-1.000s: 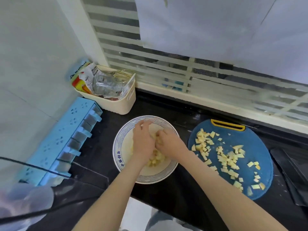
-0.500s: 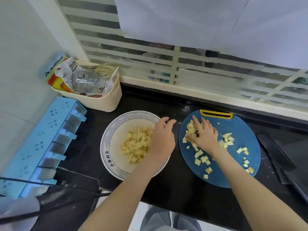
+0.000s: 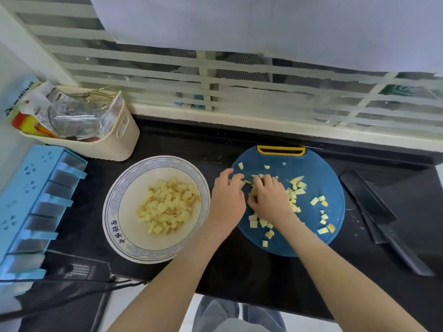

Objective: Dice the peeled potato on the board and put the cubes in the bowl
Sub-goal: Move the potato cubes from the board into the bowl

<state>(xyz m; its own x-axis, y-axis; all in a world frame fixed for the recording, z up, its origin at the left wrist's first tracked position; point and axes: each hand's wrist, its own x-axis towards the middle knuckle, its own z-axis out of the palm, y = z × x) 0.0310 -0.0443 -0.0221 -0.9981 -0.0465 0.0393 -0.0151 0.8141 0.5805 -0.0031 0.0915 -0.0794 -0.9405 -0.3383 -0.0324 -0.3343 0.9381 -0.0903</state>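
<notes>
Two grips are seen over one round blue board (image 3: 318, 168), which lies on the black bench (image 3: 239, 271). The right grip (image 3: 268, 200) is curled down on a cluster of potato cubes (image 3: 297, 190), thumb tucked under. The left grip (image 3: 227, 200) is pressed against it from the left with fingers bent; whether anything is clamped in it cannot be told. Roughly two dozen loose cubes are scattered beyond, right of and nearer than the right grip.

One white bowl (image 3: 112, 212) with a blue rim is set just left of the left grip and is filled with a heap of diced potato (image 3: 167, 207), too many to count. One dark knife (image 3: 369, 204) is laid well right of the right grip. Beyond the bowl, one cream basket (image 3: 115, 144) is stuffed with packets (image 3: 72, 116).
</notes>
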